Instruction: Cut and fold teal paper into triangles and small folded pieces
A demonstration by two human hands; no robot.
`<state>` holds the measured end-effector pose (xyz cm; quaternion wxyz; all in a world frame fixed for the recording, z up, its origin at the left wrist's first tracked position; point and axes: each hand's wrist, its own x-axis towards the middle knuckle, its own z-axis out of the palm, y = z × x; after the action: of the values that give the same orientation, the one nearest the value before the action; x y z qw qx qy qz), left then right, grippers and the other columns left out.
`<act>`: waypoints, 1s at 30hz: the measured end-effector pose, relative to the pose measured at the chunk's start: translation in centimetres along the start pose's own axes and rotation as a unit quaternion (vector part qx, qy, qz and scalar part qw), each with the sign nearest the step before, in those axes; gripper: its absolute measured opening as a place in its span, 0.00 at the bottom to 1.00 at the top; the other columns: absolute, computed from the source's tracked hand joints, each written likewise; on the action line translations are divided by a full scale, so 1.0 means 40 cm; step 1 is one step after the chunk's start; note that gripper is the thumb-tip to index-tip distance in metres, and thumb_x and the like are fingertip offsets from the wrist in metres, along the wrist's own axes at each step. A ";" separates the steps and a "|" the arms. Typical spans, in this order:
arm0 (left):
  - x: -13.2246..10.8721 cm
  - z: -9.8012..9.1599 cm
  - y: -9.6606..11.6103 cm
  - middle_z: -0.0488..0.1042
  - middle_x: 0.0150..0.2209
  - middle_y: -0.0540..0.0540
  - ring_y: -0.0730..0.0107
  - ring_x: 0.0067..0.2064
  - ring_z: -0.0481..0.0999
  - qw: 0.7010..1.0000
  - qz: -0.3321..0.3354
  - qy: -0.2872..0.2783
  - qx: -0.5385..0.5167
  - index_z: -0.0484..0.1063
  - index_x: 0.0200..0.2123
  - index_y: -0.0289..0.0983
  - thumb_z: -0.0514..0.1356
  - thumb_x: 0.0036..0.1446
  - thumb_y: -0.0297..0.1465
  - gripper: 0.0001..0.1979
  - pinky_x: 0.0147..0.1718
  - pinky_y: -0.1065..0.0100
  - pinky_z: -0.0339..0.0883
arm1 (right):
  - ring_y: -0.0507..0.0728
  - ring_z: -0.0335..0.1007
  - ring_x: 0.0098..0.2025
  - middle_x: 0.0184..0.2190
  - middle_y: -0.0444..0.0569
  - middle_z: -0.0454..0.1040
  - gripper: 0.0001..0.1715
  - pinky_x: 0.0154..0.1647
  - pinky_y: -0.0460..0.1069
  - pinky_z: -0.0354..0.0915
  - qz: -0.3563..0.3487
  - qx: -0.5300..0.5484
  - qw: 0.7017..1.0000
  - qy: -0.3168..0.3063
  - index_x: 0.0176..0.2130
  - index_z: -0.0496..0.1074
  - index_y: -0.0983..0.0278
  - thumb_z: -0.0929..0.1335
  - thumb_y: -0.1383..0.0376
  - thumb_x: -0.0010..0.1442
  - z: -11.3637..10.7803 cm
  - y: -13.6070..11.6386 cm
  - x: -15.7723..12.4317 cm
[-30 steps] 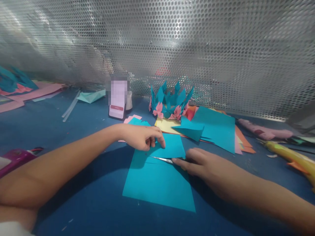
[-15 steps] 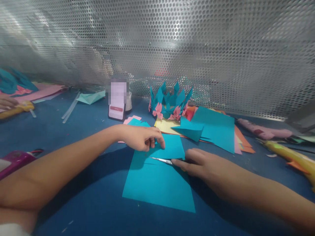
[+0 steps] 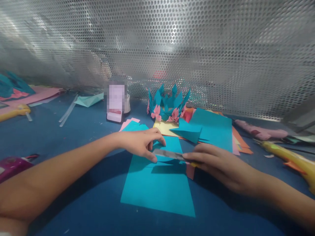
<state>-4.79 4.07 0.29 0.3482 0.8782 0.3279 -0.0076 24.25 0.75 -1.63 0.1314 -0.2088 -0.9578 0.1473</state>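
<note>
A teal paper sheet (image 3: 157,190) lies on the blue table in front of me, with a cut line across its upper part. My left hand (image 3: 140,144) pinches the sheet's upper strip near the cut, thumb and fingers closed on the paper. My right hand (image 3: 216,164) is closed around scissors (image 3: 169,154), whose metal blades point left across the sheet toward my left fingers. The scissors' handles are mostly hidden inside my right hand.
Behind the sheet stands a teal and pink paper crown (image 3: 168,106) beside a stack of coloured papers (image 3: 216,131). A phone (image 3: 115,103) leans at the back. Glue guns lie at the right (image 3: 292,159) and far left (image 3: 14,111). A perforated metal wall (image 3: 172,49) closes the back.
My right hand has lifted the scissors off the sheet and turned the blades flat. My left hand's thumb has come down to pinch the strip. The view shifted slightly.
</note>
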 end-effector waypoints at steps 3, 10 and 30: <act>0.001 0.002 -0.001 0.57 0.50 0.45 0.73 0.36 0.69 1.000 -0.002 -0.004 -0.004 0.61 0.51 0.41 0.62 0.49 0.38 0.25 0.33 0.72 0.65 | 0.57 0.68 0.41 0.42 0.53 0.70 0.15 0.39 0.50 0.66 0.081 -0.071 0.988 0.114 0.51 0.63 0.62 0.57 0.68 0.65 0.009 0.011 -0.001; 0.008 0.007 0.014 0.65 0.36 0.50 0.73 0.31 0.67 0.998 -0.045 0.036 -0.023 0.61 0.46 0.39 0.64 0.47 0.35 0.23 0.27 0.72 0.60 | 0.62 0.69 0.37 0.39 0.54 0.73 0.12 0.36 0.55 0.65 0.187 -0.256 0.944 0.095 0.44 0.66 0.64 0.58 0.65 0.65 0.042 0.023 0.008; 0.038 0.088 0.107 0.70 0.31 0.51 0.72 0.32 0.67 0.973 0.058 0.222 -0.008 0.74 0.37 0.41 0.57 0.56 0.26 0.08 0.32 0.71 0.60 | 0.54 0.71 0.38 0.38 0.48 0.73 0.12 0.35 0.48 0.70 0.176 0.228 0.950 0.121 0.48 0.61 0.58 0.60 0.65 0.63 0.051 -0.102 0.014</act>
<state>-0.36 0.44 -0.13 0.2738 0.8725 0.3457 0.2103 21.63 -3.00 -2.05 0.2628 -0.3543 -0.8237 0.3563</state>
